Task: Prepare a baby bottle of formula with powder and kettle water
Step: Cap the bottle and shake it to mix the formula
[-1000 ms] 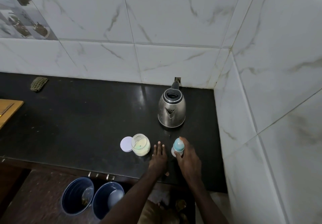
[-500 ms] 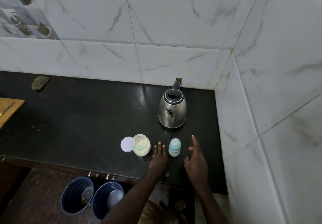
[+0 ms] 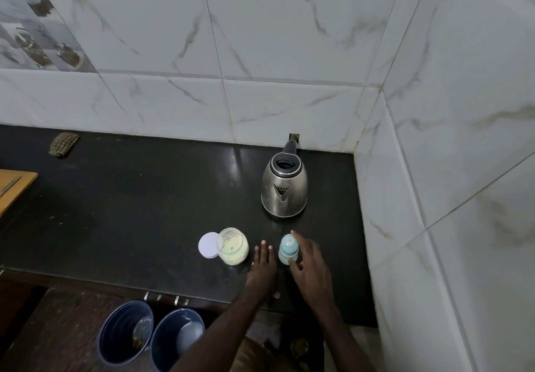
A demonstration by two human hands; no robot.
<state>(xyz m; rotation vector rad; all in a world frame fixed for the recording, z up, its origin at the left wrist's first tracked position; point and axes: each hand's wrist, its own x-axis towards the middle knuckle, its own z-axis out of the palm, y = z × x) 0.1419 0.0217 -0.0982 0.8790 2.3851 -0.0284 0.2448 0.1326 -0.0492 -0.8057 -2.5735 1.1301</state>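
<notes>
A small baby bottle [image 3: 287,251] with a pale blue cap stands upright on the black counter [image 3: 130,212]. My right hand [image 3: 311,267] is against its right side, with the index finger by the cap and the thumb near the base; the fingers are spread, not closed around it. My left hand [image 3: 262,270] lies flat on the counter just left of the bottle, holding nothing. An open glass jar of pale yellow formula powder [image 3: 233,245] stands further left, its white lid [image 3: 208,245] lying beside it. The steel kettle [image 3: 284,189] sits behind the bottle, lid shut.
Tiled walls close off the back and the right side of the counter. A folded cloth [image 3: 63,144] lies at the far left back, and a wooden board [image 3: 14,186] pokes in at the left edge. Two dark blue buckets [image 3: 150,334] stand on the floor below the counter front.
One second ago my right hand gripped the bottle; it then let go and drew off to the right. Now it is back against the bottle. The left hand has stayed flat.
</notes>
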